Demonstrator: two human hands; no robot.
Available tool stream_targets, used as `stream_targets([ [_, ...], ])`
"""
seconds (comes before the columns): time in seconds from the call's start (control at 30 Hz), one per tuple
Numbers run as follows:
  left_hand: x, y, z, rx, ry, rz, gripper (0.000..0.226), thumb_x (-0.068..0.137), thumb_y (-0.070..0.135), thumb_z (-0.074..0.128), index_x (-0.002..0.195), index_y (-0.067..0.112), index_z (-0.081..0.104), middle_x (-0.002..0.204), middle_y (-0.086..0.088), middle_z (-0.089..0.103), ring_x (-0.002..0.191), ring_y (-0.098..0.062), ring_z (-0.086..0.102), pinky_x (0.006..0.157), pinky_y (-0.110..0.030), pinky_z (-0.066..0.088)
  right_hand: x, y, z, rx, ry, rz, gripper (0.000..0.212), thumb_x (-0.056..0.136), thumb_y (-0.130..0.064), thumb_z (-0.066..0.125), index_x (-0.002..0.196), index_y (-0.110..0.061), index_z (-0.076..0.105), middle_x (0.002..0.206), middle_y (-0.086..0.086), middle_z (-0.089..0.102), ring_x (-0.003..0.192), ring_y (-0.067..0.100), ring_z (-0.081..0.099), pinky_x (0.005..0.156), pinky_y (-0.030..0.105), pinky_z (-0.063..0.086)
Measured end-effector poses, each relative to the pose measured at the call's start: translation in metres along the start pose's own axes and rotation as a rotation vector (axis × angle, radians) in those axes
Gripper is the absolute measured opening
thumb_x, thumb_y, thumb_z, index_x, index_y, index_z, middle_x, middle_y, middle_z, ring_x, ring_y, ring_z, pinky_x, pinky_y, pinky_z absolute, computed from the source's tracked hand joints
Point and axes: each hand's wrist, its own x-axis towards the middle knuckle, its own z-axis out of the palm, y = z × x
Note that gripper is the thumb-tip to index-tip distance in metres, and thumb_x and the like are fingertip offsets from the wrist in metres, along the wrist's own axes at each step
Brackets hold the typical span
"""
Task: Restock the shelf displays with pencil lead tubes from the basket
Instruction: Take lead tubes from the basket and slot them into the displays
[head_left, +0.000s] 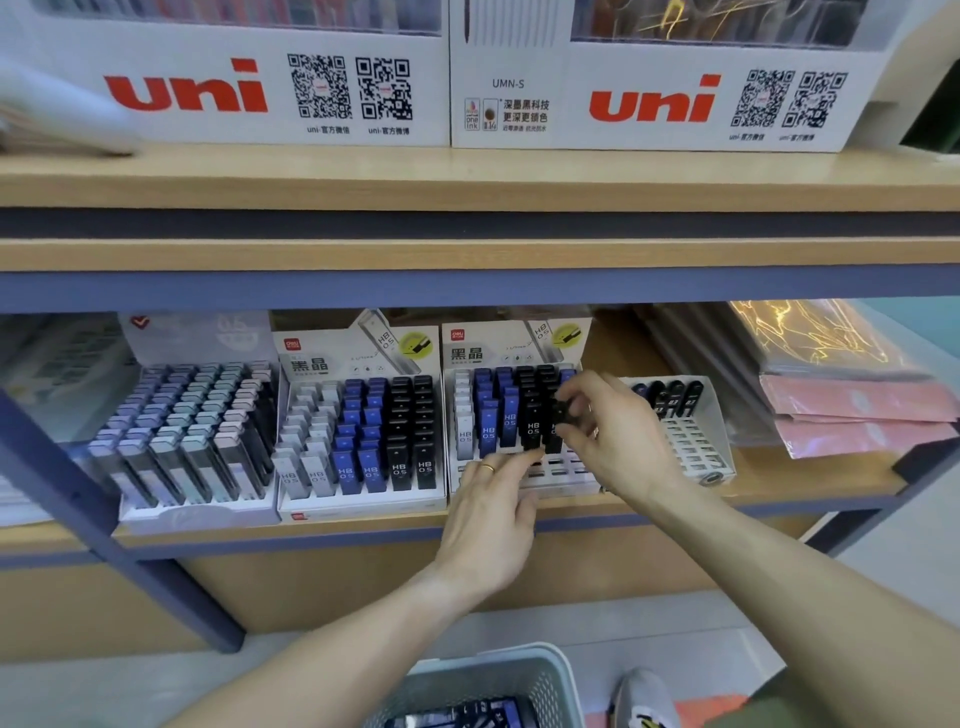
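On the lower shelf stands a white display box (519, 483) holding rows of grey, blue and black pencil lead tubes. My right hand (605, 431) pinches a black lead tube (558, 421) at the right end of the black rows in that box. Just below, my left hand (488, 512) lies against the box's front edge, its fingertips touching the bottom of a black tube (532, 434). A grey basket (493, 680) sits on the floor under my arms, with dark tubes inside it.
Left of this box are a fuller display (363, 436) of the same tubes and a pastel-tube display (192, 431). A nearly empty white rack (685, 426) stands to the right, then pink packets (852, 410). White uni boxes (234, 88) fill the upper shelf.
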Motion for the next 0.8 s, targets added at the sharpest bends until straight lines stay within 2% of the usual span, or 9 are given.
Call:
stream_targets([
  [0.1, -0.026, -0.011, -0.011, -0.005, 0.014, 0.025, 0.041, 0.106, 0.018, 0.046, 0.144, 0.032, 0.049, 0.14, 0.011, 0.051, 0.133, -0.008, 0.039, 0.114, -0.031, 0.035, -0.025, -0.013, -0.002, 0.048, -0.136, -0.048, 0.028, 0.086, -0.021, 0.076, 0.109, -0.03, 0.06, 0.085, -0.013, 0.063, 0.074, 0.003, 0.061, 0.067, 0.025, 0.051],
  [0.2, -0.065, -0.034, -0.016, 0.055, -0.035, 0.002, 0.035, 0.105, 0.019, 0.05, 0.138, 0.031, 0.053, 0.134, 0.013, 0.052, 0.122, -0.006, 0.045, 0.106, -0.028, 0.039, -0.063, -0.021, 0.003, 0.088, -0.352, -0.04, 0.022, 0.088, -0.022, 0.075, 0.104, -0.031, 0.063, 0.085, -0.014, 0.068, 0.078, 0.001, 0.064, 0.071, 0.023, 0.054],
  [0.3, -0.108, -0.066, -0.008, 0.136, -0.215, -0.04, 0.037, 0.105, 0.022, 0.051, 0.141, 0.03, 0.052, 0.131, 0.011, 0.052, 0.112, -0.005, 0.047, 0.104, -0.026, 0.04, -0.112, -0.021, 0.024, 0.13, -0.603, 0.005, 0.021, 0.09, -0.021, 0.074, 0.108, -0.029, 0.065, 0.092, -0.013, 0.07, 0.083, 0.0, 0.065, 0.077, 0.021, 0.055],
  [0.37, -0.13, -0.088, 0.004, 0.175, -0.373, -0.072, 0.04, 0.104, 0.024, 0.053, 0.143, 0.029, 0.049, 0.135, 0.007, 0.051, 0.121, -0.01, 0.049, 0.11, -0.033, 0.041, -0.148, -0.02, 0.051, 0.107, -0.765, 0.057, 0.025, 0.091, -0.022, 0.073, 0.115, -0.023, 0.065, 0.103, -0.01, 0.071, 0.09, 0.003, 0.066, 0.083, 0.022, 0.055],
  [0.43, -0.148, -0.109, 0.02, 0.215, -0.503, -0.148, 0.044, 0.104, 0.028, 0.054, 0.147, 0.027, 0.046, 0.142, 0.001, 0.049, 0.127, -0.017, 0.052, 0.112, -0.038, 0.04, -0.179, -0.017, 0.085, 0.077, -0.889, 0.132, 0.033, 0.092, -0.024, 0.072, 0.123, -0.019, 0.063, 0.115, -0.003, 0.07, 0.101, 0.013, 0.066, 0.09, 0.026, 0.054],
  [0.53, -0.17, -0.134, 0.048, 0.227, -0.616, -0.307, 0.052, 0.104, 0.034, 0.055, 0.153, 0.027, 0.039, 0.151, -0.007, 0.046, 0.123, -0.024, 0.059, 0.112, -0.042, 0.042, -0.212, -0.005, 0.139, 0.049, -1.005, 0.251, 0.046, 0.092, -0.02, 0.072, 0.135, -0.015, 0.057, 0.131, 0.005, 0.065, 0.117, 0.019, 0.062, 0.092, 0.024, 0.047],
  [0.6, -0.183, -0.147, 0.066, 0.216, -0.673, -0.4, 0.054, 0.104, 0.031, 0.055, 0.154, 0.025, 0.037, 0.153, -0.011, 0.044, 0.134, -0.029, 0.05, 0.115, -0.042, 0.038, -0.228, 0.004, 0.168, 0.018, -1.05, 0.319, 0.051, 0.09, -0.014, 0.072, 0.138, -0.016, 0.055, 0.139, 0.006, 0.061, 0.125, 0.022, 0.059, 0.102, 0.027, 0.046],
  [0.7, -0.197, -0.162, 0.092, 0.208, -0.723, -0.516, 0.06, 0.101, 0.028, 0.06, 0.155, 0.02, 0.036, 0.152, -0.016, 0.046, 0.139, -0.033, 0.044, 0.115, -0.037, 0.036, -0.246, 0.015, 0.202, -0.051, -1.113, 0.357, 0.053, 0.088, -0.007, 0.064, 0.139, -0.016, 0.054, 0.138, 0.012, 0.061, 0.126, 0.029, 0.058, 0.105, 0.031, 0.046],
  [0.8, -0.201, -0.171, 0.113, 0.181, -0.75, -0.573, 0.062, 0.1, 0.028, 0.062, 0.156, 0.02, 0.036, 0.153, -0.015, 0.045, 0.14, -0.032, 0.044, 0.116, -0.035, 0.036, -0.252, 0.024, 0.226, -0.082, -1.144, 0.367, 0.047, 0.088, -0.004, 0.061, 0.135, -0.012, 0.057, 0.131, 0.015, 0.063, 0.12, 0.032, 0.06, 0.1, 0.035, 0.05],
])
